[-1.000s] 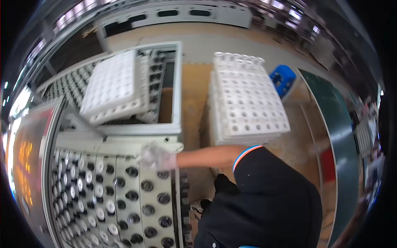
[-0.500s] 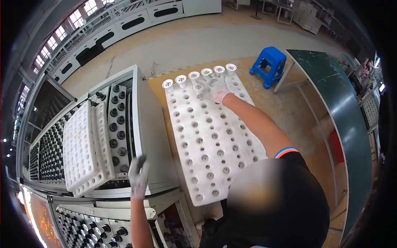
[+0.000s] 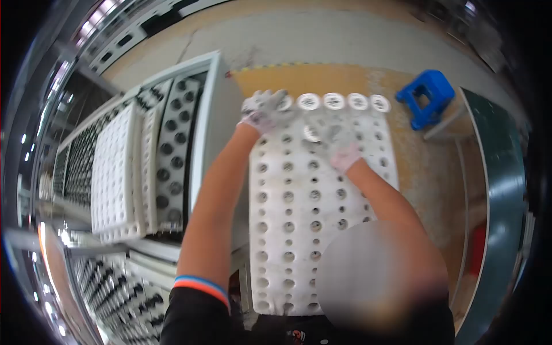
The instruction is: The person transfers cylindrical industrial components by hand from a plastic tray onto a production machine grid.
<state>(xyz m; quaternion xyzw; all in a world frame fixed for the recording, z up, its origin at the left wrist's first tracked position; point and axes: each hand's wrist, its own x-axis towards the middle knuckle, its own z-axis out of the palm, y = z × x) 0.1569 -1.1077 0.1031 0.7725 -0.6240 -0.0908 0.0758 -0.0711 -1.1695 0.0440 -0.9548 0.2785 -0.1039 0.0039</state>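
A white foam tray [image 3: 273, 241] with rows of round holes lies in front of me. Along its far edge stands a row of white round cups [image 3: 333, 102] with patterned faces. My left hand [image 3: 263, 110], in a pale glove, is over the far left corner, its fingers spread beside the leftmost visible cup [image 3: 284, 103]. The glove hides that corner. My gloved right hand [image 3: 339, 140] is just nearer than the row, its fingers closed around a single white cup [image 3: 312, 133]. Motion smears the fingers of both hands.
To the left, a machine frame [image 3: 208, 115] holds panels of dark sockets [image 3: 171, 125], with stacked white foam trays [image 3: 113, 175] leaning there. A blue stool [image 3: 426, 98] stands at the far right. A green-topped table [image 3: 506, 201] runs along the right side.
My left hand has moved from beside the machine to the tray's far left corner. My right hand is still at the single cup. The view has shifted down and turned.
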